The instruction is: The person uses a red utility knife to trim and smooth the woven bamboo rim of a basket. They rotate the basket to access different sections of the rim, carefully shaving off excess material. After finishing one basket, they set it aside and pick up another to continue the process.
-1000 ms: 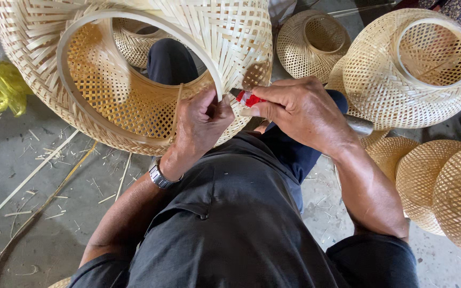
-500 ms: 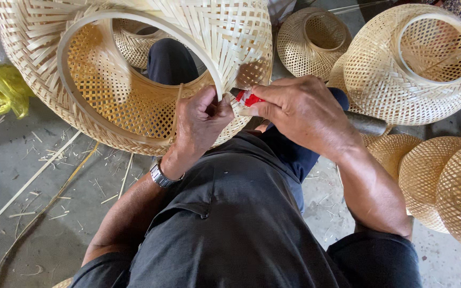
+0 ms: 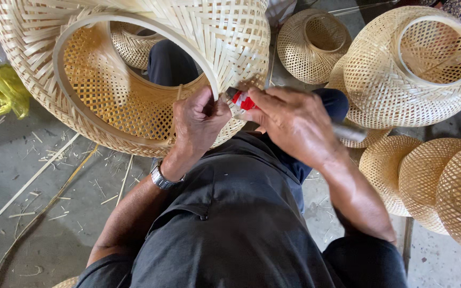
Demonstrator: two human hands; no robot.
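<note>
— Grey concrete floor (image 3: 54,213) is strewn with bamboo slivers; how much is woven?
— Large woven basket (image 3: 134,69), on the lap, looks mostly woven; rim is pinched by left hand (image 3: 198,120); red-handled tool (image 3: 244,100) is gripped by right hand (image 3: 294,125).

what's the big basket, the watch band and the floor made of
Big basket: thin woven strips, pale and unpainted, likely bamboo; the open crisscross weave and a bent hoop at the rim show it. Watch band: silvery and shiny, probably metal. Floor: grey, dull and flat, looks like bare concrete, strewn with pale slivers.
</note>
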